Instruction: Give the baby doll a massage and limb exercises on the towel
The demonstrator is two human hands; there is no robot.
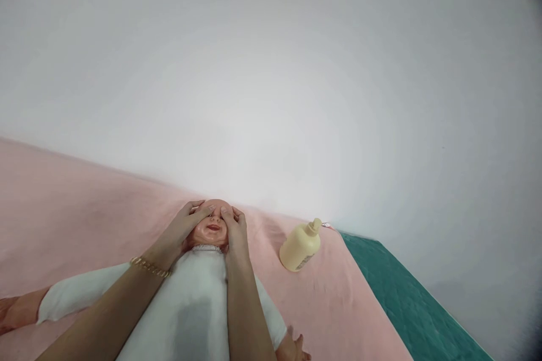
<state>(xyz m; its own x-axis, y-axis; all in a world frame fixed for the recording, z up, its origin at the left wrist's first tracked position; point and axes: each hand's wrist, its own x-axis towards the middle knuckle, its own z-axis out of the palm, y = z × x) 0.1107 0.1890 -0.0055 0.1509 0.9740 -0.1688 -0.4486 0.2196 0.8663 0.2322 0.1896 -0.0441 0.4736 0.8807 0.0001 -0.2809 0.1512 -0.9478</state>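
A baby doll (pixel 203 282) in a white long-sleeved outfit lies on its back on a pink blanket, arms spread wide. My left hand (pixel 185 229) cups one side of the doll's head (pixel 213 229), its thumb laid over the eye. From the other side my right hand (pixel 237 230) does the same, with the thumb near the other eye and the fingers curved round the head. Both hands touch the head, and the doll's nose and open mouth show between them. A gold bracelet (pixel 149 267) circles my left wrist.
A pale yellow pump bottle (pixel 300 247) stands on the pink blanket (pixel 334 304), right of the doll. Beyond the blanket's right edge shows a green quilted surface (pixel 406 293). A plain white wall (pixel 271 96) rises behind the doll's head.
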